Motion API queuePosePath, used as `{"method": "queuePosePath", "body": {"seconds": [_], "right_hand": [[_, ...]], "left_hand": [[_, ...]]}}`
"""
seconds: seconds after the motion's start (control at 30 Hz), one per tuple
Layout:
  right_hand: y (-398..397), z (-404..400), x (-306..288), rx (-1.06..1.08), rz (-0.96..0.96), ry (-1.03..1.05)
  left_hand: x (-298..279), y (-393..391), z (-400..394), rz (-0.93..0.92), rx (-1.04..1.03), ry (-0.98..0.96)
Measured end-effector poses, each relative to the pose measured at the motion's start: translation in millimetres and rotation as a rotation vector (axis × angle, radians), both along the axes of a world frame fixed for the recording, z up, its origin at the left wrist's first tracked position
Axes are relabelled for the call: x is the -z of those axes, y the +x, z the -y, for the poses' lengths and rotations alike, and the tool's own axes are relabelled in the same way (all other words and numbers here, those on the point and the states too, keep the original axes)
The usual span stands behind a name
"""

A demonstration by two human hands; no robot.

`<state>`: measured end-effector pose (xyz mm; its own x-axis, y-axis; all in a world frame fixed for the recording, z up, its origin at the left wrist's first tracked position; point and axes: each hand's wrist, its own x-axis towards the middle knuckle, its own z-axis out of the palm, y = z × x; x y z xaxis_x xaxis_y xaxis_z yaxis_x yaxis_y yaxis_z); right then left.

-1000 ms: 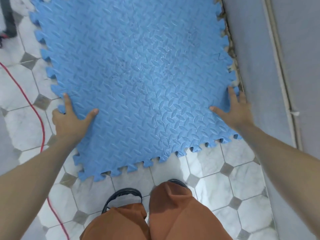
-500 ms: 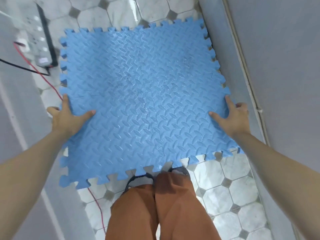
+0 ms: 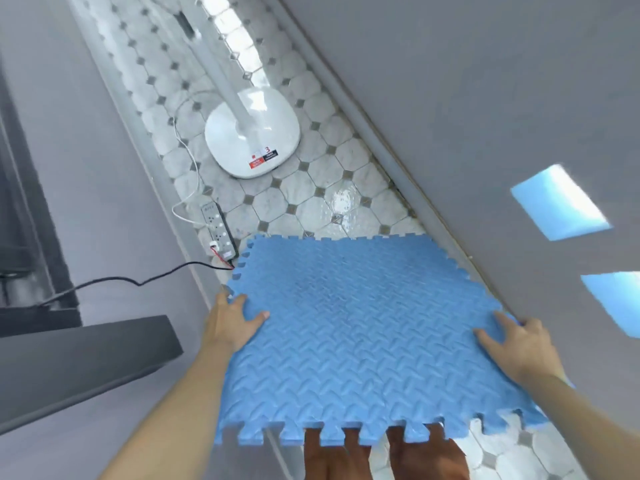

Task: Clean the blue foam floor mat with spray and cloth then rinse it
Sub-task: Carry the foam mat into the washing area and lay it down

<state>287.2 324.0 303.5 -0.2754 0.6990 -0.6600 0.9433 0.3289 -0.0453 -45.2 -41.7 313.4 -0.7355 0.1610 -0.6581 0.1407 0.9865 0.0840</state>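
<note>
You held the mat [image 3: 360, 327] lifted, left hand [image 3: 230, 325] and right hand [image 3: 516, 344] clamped on opposite edges; it looked light, probably floppy.

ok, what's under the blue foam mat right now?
The blue foam mat is held up by both hands. Below its near edge: orange trouser legs and tiled floor. The rest underneath is covered.

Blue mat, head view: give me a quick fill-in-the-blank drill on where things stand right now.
1. The mat is held by ____ hands: left hand, right hand.
2. The colour of the fan base on the tiled floor is ____.
3. The power strip lies beyond the mat's far ____ corner.

Missing words: two; white; left
</note>
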Motion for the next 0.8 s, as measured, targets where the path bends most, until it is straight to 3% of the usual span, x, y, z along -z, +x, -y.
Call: {"method": "queuePosePath", "body": {"seconds": [0.13,0.37,0.57,0.8], "right_hand": [[52,32,-76,0.131,0.042,0.007],[142,99,-175,0.468,0.029,0.023],[218,157,-215,0.767,0.062,0.037],[320,232,-242,1.141,0.074,0.044]], "left_hand": [[-68,15,-13,0.028,0.143,-0.016],[-149,32,-74,0.008,0.572,-0.026],[-183,74,-148,-0.007,0.906,-0.036],[-200,180,-224,0.013,1.309,-0.049]]}}
